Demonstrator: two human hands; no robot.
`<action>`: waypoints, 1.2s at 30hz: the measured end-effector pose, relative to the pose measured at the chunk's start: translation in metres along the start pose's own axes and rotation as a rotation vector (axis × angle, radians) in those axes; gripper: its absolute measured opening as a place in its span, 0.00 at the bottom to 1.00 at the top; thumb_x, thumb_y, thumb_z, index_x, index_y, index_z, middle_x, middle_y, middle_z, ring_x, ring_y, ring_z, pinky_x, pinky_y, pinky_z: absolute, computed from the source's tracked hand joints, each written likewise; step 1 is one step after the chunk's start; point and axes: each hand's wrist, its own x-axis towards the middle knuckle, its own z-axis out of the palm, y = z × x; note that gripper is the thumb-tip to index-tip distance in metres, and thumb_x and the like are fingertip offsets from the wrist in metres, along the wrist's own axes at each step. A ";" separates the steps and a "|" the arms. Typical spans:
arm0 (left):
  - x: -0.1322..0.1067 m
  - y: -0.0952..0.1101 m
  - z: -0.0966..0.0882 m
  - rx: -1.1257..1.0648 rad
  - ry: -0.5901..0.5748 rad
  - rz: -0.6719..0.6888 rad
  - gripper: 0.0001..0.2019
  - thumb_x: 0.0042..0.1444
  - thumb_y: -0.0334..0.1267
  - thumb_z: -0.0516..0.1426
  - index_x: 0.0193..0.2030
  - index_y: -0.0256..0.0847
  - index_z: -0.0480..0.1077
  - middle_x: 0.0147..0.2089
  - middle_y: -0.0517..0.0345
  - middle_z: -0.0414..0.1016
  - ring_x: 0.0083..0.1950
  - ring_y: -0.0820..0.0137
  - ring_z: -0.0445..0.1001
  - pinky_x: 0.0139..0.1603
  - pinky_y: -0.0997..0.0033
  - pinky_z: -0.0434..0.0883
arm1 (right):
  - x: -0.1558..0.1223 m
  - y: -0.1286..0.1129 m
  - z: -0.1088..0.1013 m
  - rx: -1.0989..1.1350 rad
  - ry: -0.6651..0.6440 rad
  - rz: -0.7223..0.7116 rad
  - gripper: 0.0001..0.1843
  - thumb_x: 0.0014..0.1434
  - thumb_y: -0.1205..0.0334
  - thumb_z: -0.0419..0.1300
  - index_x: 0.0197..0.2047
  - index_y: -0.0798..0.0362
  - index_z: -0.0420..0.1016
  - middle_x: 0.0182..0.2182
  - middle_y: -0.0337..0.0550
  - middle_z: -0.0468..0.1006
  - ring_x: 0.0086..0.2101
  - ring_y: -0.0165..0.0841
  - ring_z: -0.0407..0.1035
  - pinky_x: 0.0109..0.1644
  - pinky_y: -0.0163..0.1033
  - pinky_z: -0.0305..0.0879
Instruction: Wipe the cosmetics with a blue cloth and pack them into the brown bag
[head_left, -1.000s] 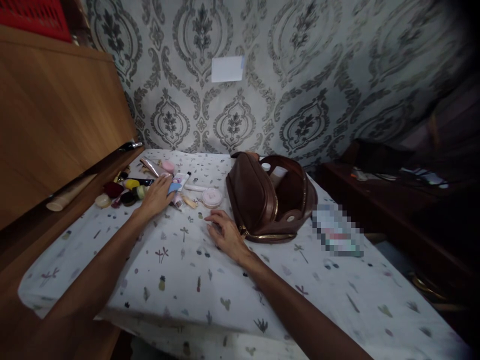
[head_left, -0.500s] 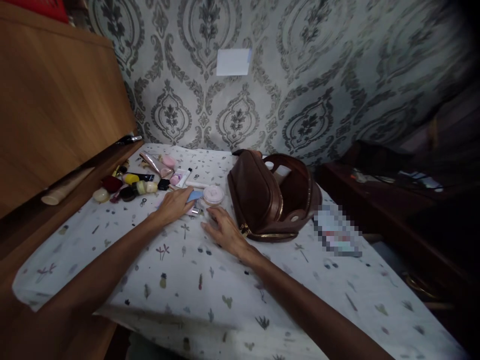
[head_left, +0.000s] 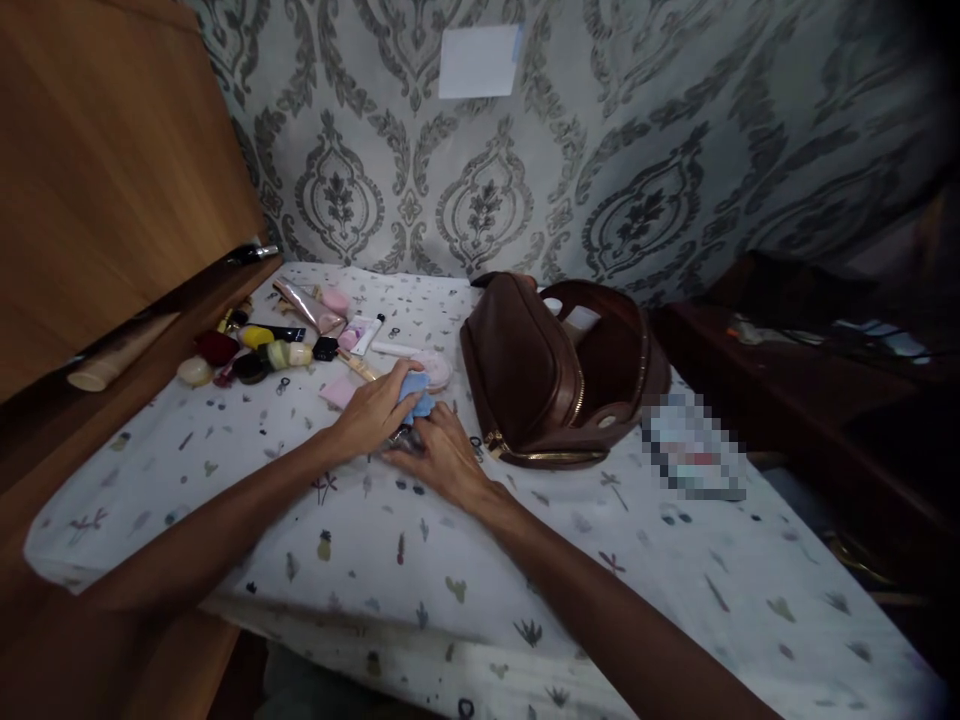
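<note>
My left hand (head_left: 375, 410) is closed on a small folded blue cloth (head_left: 415, 396), pressing it down over a small item. My right hand (head_left: 444, 455) meets it from the right, fingers curled around the same dark, shiny item (head_left: 406, 438), which is mostly hidden by both hands. Just behind the cloth lies a round pale pink compact (head_left: 433, 368), partly covered by my left fingers. A pink flat piece (head_left: 339, 391) and a thin gold-coloured tube (head_left: 355, 364) lie beside my left hand. Right of my hands, a brown cosmetic bag (head_left: 510, 355) stands unzipped with white-capped things inside.
Several cosmetics, among them a rose-gold tube (head_left: 309, 308), a white tube (head_left: 367, 335) and a yellow-capped item (head_left: 257, 337), lie at the back left. A blurred-out object (head_left: 694, 445) lies right of the bag. A wooden cabinet (head_left: 112, 180) borders the left; the patterned wall stands behind.
My left hand has moved right with the blue cloth onto the small item. My right hand has closed in to meet it. The view has tilted slightly down.
</note>
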 end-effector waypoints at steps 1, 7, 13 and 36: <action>0.000 0.000 0.000 -0.007 -0.001 0.027 0.17 0.68 0.43 0.45 0.59 0.41 0.60 0.53 0.50 0.75 0.53 0.59 0.76 0.53 0.61 0.70 | 0.001 -0.001 0.001 -0.022 0.001 0.013 0.17 0.55 0.47 0.68 0.36 0.53 0.78 0.38 0.52 0.74 0.46 0.47 0.64 0.51 0.52 0.63; -0.005 -0.010 0.003 0.103 -0.036 0.216 0.15 0.66 0.36 0.47 0.57 0.39 0.64 0.53 0.48 0.74 0.55 0.59 0.73 0.55 0.60 0.69 | 0.002 -0.003 0.000 -0.055 0.001 -0.009 0.08 0.59 0.59 0.64 0.36 0.56 0.78 0.40 0.54 0.76 0.46 0.47 0.65 0.52 0.52 0.63; -0.010 -0.038 -0.017 0.264 -0.125 0.303 0.12 0.67 0.39 0.47 0.48 0.39 0.69 0.45 0.49 0.74 0.48 0.60 0.71 0.51 0.60 0.69 | 0.000 0.003 -0.005 0.047 0.020 -0.102 0.11 0.62 0.58 0.61 0.44 0.55 0.77 0.44 0.54 0.76 0.46 0.45 0.67 0.53 0.51 0.64; -0.018 -0.008 -0.020 0.152 -0.119 0.362 0.11 0.67 0.37 0.47 0.47 0.41 0.69 0.45 0.50 0.73 0.48 0.62 0.71 0.50 0.64 0.69 | -0.009 0.012 -0.020 0.242 0.069 -0.060 0.05 0.57 0.62 0.64 0.33 0.53 0.73 0.30 0.39 0.72 0.32 0.32 0.67 0.37 0.36 0.64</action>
